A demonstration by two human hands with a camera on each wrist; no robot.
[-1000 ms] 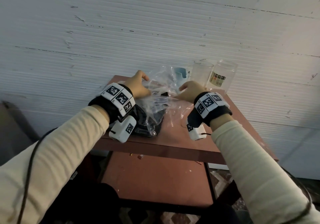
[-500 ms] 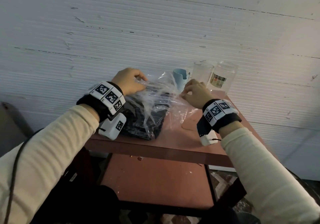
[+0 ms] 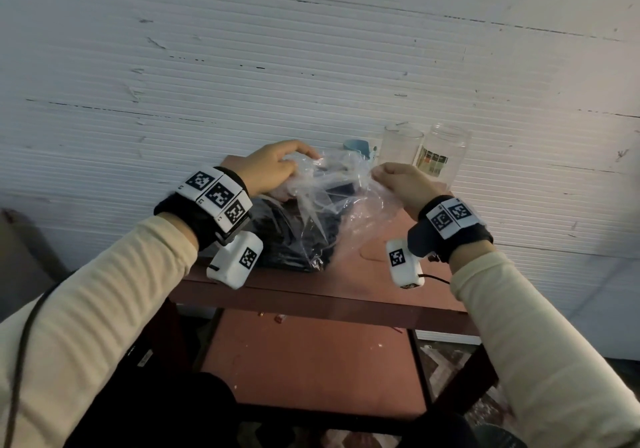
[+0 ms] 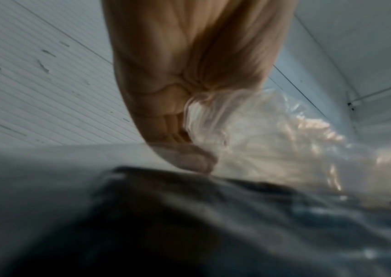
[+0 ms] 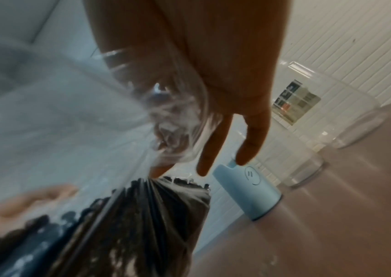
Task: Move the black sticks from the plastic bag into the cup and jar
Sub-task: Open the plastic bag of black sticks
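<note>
Both my hands, left hand point(image 3: 273, 167) and right hand point(image 3: 403, 184), have risen, pinching the plastic bag point(image 3: 332, 198) mouth at bench point(image 3: 346, 285) centre, black sticks point(image 3: 287, 240) blurred inside, cup point(image 3: 401, 146) and jar point(image 3: 445, 157) at two o'clock.

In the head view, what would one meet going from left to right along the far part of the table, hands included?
left hand gripping the plastic bag → blue cup → right hand pinching the bag's other side → clear glass → labelled jar.
</note>
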